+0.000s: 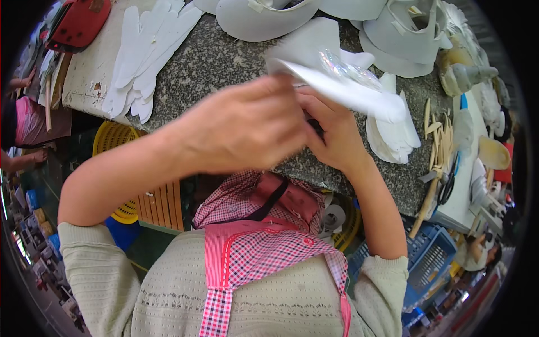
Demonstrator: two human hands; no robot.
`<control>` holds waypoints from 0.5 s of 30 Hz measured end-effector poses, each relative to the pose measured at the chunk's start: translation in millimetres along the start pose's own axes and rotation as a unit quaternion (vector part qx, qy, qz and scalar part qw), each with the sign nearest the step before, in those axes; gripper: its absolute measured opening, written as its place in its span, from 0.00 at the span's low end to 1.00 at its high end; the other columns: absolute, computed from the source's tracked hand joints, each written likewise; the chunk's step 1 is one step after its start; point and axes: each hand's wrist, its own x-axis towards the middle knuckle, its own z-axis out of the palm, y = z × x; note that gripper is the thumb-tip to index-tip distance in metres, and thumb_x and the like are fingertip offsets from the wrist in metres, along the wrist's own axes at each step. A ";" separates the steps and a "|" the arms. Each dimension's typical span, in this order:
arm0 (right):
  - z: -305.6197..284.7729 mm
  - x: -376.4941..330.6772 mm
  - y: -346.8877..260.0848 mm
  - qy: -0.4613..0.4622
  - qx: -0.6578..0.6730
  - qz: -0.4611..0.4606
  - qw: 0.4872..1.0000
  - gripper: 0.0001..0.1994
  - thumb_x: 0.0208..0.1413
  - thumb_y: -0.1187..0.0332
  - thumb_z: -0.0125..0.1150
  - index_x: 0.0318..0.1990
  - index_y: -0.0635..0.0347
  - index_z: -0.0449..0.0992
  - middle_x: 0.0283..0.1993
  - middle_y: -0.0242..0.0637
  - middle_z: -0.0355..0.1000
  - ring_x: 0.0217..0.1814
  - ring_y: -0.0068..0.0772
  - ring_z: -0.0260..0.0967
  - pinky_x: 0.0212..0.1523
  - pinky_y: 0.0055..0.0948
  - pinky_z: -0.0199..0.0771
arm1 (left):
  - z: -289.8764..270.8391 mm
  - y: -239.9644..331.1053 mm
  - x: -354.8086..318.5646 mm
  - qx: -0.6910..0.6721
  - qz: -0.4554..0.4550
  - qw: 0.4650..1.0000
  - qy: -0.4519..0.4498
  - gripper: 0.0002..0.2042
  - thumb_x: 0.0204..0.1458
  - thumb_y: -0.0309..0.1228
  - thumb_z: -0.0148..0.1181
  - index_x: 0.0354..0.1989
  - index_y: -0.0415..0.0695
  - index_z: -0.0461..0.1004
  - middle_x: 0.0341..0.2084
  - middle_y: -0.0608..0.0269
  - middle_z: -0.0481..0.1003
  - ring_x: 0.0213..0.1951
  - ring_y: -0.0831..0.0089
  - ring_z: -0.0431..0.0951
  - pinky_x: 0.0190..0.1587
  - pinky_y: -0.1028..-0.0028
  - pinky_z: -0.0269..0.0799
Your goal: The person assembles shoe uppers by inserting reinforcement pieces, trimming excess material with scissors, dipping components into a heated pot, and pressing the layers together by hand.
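Observation:
My left hand [247,126] and my right hand [336,132] meet close in front of me over the grey speckled worktop [213,62]. Both grip a white sheet-like piece [342,90] with a shiny clear film on its upper side; it juts up and to the right from between my fingers. The left hand covers the near end of the piece, so how the fingers pinch it is hidden. A stack of white cut shapes [396,137] lies just to the right of my right hand.
White cut insole-like pieces [143,56] fan out at the far left of the worktop, by a red case [78,22]. White curved shells [264,17] sit at the back. Wooden sticks [441,140] and scissors [449,182] lie right. A yellow basket [115,137] and blue crate [429,255] stand below.

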 end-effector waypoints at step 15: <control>33.2 11.3 -11.1 0.120 -0.329 -0.157 0.923 0.11 0.40 0.73 0.63 0.36 0.56 0.77 0.30 0.34 0.73 0.29 0.36 0.73 0.28 0.30 0.75 | 21.6 48.0 -64.9 0.135 -0.164 0.976 -0.054 0.18 0.38 0.30 0.54 0.43 0.45 0.69 0.33 0.60 0.72 0.33 0.71 0.73 0.32 0.76 0.72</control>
